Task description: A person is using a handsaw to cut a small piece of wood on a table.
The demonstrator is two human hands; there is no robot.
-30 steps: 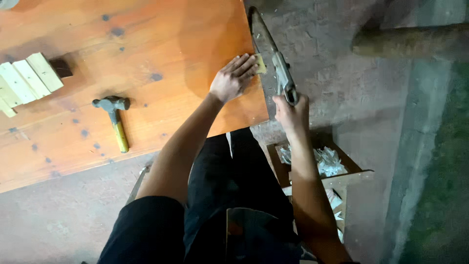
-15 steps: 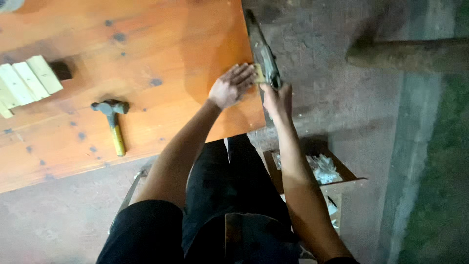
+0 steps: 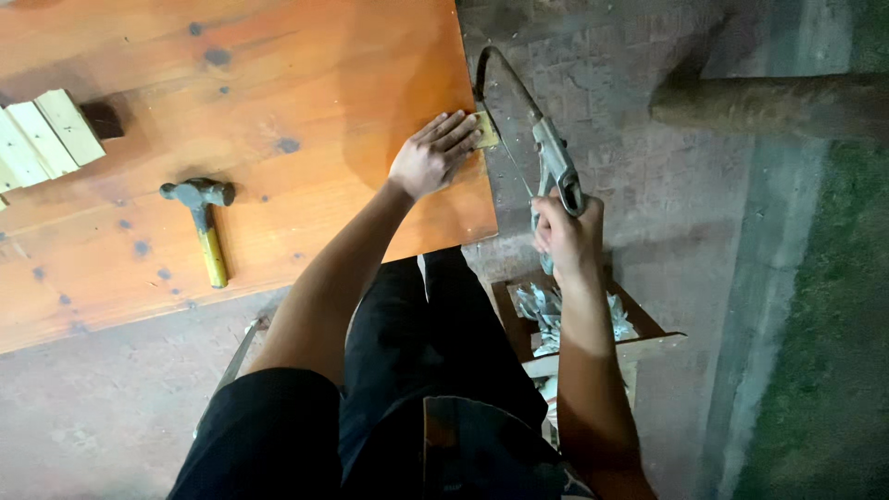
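Small wood piece (image 3: 487,130) sits at the orange table (image 3: 278,83) edge, overhanging so the hacksaw (image 3: 528,120) blade clears. Left hand (image 3: 431,156) lies flat, fingers spread, pinning it down. Right hand (image 3: 567,236) is closed around the saw handle. Hammer (image 3: 204,222) and pale wood blocks (image 3: 42,134) lie well apart, left.

Your left hand (image 3: 431,155) rests on an orange-brown wooden tabletop (image 3: 278,83) speckled with dark round knots, pressing a pale yellowish wood piece (image 3: 486,130). Your right hand (image 3: 567,237) grips a dull grey metal hacksaw (image 3: 542,148). The hammer (image 3: 202,225) has a dark grey head and a yellow handle. The stacked wood blocks (image 3: 37,139) are pale cream, beside one dark brown block (image 3: 102,119). Your trousers (image 3: 435,370) are black. The floor (image 3: 639,167) is mottled grey concrete.
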